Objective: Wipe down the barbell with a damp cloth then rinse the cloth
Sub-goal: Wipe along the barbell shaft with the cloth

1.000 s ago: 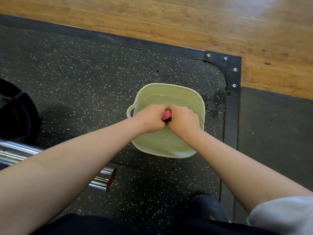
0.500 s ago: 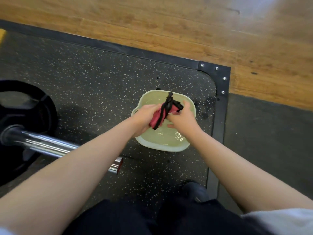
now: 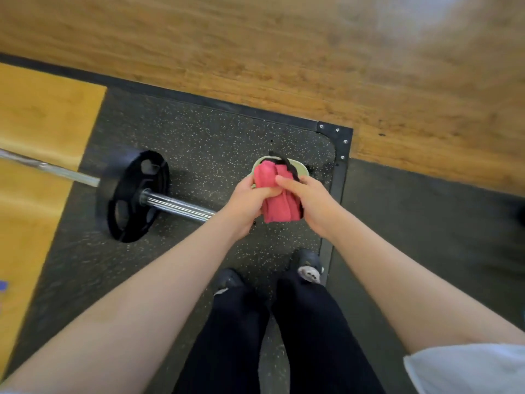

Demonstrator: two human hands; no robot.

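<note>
- A bunched pink-red cloth with a black edging (image 3: 281,206) is held up between both hands, above the floor and in front of the pale green plastic basin (image 3: 303,170); only a slice of the basin's rim shows behind it.
- The left hand (image 3: 244,203) has its fingers (image 3: 270,191) curled round the middle of the bundle; the right hand (image 3: 318,206) clasps the other side, one finger laid across the top; neither hand is free.
- The chrome barbell (image 3: 176,206) lies on the floor to the left, its bare sleeve end reaching toward the left wrist; the black round weight plate (image 3: 130,194) sits further along it.
- Likely risks: if the cloth is wet it may drip on the black speckled rubber mat (image 3: 213,132) close to the dark shoes (image 3: 308,264) and make the footing slick; a loose length of the black edging hangs off the bundle and could catch on the sleeve end or slip from the grip.
- The basin stands just ahead of the feet, so a step toward the bar could knock it and spill whatever is in it; I cannot see whether it holds water.
- Around: a bolted black metal corner bracket (image 3: 338,137) at the mat's edge; brown wooden floorboards (image 3: 284,52) beyond; a yellow wooden platform panel (image 3: 34,123) under the bar's far length; the plate blocks a straight wipe along the bar.
</note>
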